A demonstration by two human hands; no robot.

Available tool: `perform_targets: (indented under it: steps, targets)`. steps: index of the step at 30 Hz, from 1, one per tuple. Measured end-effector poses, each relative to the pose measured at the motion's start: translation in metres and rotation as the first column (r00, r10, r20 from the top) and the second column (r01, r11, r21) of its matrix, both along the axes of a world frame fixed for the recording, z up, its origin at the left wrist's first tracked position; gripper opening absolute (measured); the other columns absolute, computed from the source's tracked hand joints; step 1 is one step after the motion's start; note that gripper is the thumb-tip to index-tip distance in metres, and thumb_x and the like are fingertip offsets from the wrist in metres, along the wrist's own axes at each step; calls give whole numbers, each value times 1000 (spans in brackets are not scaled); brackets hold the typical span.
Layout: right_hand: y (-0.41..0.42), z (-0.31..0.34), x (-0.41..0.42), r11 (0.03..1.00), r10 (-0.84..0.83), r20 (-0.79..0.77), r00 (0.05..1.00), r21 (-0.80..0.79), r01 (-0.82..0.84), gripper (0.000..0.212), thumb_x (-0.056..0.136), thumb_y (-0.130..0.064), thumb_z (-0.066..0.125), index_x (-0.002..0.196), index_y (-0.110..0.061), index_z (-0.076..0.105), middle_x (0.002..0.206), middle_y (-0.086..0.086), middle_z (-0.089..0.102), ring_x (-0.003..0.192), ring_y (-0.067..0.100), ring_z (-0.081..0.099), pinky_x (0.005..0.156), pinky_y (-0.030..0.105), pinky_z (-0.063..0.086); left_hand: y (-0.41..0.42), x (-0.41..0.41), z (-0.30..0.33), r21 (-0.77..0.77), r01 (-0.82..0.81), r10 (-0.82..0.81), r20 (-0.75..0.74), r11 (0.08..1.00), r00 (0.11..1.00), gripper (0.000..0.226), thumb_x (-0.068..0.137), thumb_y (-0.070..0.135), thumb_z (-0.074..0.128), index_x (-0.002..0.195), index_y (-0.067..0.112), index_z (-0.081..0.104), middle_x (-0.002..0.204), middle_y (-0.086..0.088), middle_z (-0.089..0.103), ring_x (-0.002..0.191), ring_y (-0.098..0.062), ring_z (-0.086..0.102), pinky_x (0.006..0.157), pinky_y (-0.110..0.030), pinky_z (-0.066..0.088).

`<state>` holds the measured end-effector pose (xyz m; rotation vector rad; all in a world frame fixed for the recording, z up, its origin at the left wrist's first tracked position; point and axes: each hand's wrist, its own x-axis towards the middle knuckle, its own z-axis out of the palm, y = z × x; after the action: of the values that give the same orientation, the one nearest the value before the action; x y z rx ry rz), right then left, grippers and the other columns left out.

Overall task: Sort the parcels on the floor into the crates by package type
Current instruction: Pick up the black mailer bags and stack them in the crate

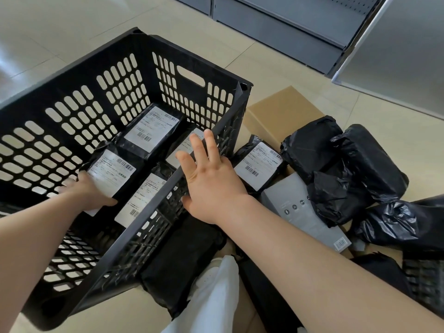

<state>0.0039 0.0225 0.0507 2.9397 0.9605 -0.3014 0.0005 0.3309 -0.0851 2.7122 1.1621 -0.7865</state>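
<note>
Mid-sort, by the look of it: left hand point(84, 191) low in the black crate point(134, 44) at left of frame, fingers and thumb clamped round the near end of a black labelled parcel point(108, 171), apparently setting it down among the others. Right hand point(206, 179) at centre frame, fingers straight and spread, holding nothing, palm over the crate's near rim. Hands apart, the rim between them. Best to lay the held parcel flat, label up, into the free patch at the crate's near-left side, then let go cleanly rather than drop it onto a neighbour; worth steadying the rim with the free hand. Inside the crate: four labelled black parcels counted, including the held one. Outside, right of frame: one labelled black parcel point(259, 167) just beside the crate wall, one brown cardboard box point(283, 109) behind it, one grey carton point(310, 212), roughly three crumpled black bags point(360, 159) with no label showing, exact count unclear where they overlap. One more black bag point(177, 260) at bottom centre against the crate. Corner of a second crate point(425, 280) at lower right.
</note>
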Motion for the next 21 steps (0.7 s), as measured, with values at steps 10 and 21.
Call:
perform_targets:
  steps: [10, 21]
  targets:
    - [3, -1, -1, 1000, 0, 26, 1000, -3, 0, 86, 92, -47, 58, 150, -15, 4, 162, 21, -15, 147, 46, -23, 113, 51, 34, -1, 2, -8, -51, -8, 9, 16, 999, 1000, 118, 58, 53, 87, 147, 14, 21, 136, -24, 40, 128, -42, 38, 104, -51, 39]
    - [1, 1, -3, 999, -16, 2, 1000, 42, 16, 83, 92, -47, 57, 151, -18, 7, 164, 18, -13, 148, 44, -23, 115, 50, 32, -5, -1, -7, -26, 49, -49, 19, 998, 999, 126, 63, 57, 84, 154, 16, 7, 153, -23, 27, 139, -42, 28, 113, -52, 31]
